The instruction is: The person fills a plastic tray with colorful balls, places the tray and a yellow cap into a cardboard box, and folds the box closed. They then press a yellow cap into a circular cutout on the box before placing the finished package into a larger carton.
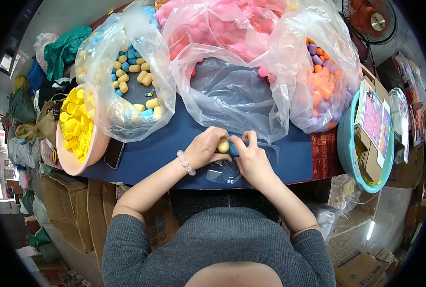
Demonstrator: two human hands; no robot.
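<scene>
Capsule halves, yellow (223, 146) and blue (233, 150), sit pinched in your left hand (204, 149) and right hand (251, 160); align both rims squarely while pressing.

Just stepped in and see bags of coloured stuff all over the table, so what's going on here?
A person at a blue table holds a small capsule between both hands: the left hand grips its yellow half, the right hand its blue half. The halves are pressed together. Behind stand clear bags: one of yellow and blue capsules, one pink, one orange and purple. A pink bowl holds yellow pieces.
</scene>
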